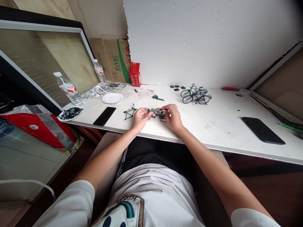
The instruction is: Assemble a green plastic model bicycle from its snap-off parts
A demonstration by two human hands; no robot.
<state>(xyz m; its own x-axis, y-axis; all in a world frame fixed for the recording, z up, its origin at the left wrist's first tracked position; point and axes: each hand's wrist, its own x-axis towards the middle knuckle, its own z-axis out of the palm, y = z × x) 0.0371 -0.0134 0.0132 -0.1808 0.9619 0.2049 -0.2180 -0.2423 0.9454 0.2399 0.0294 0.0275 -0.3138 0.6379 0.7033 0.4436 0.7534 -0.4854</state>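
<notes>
My left hand (141, 119) is closed in a pinch on a small green model-bicycle part (152, 116). Between my hands a miniature spoked wheel (157, 111) shows; I cannot tell whether it is attached to that part. My right hand (174, 117) is closed too, its fingertips at the wheel's right edge, and what they grip is too small to make out. Under those fingers lies a dark green piece (162, 116). A green miniature bicycle frame (130, 113) rests just left of my left hand. Farther back lies another green part (158, 98).
Miniature bicycles (196, 94) stand at the back right. Phones lie on the left (104, 116) and right (263, 130). A paper plate (112, 98), water bottles (69, 88), a red box (135, 75) and a plate of black parts (71, 113) are on the white table (213, 126).
</notes>
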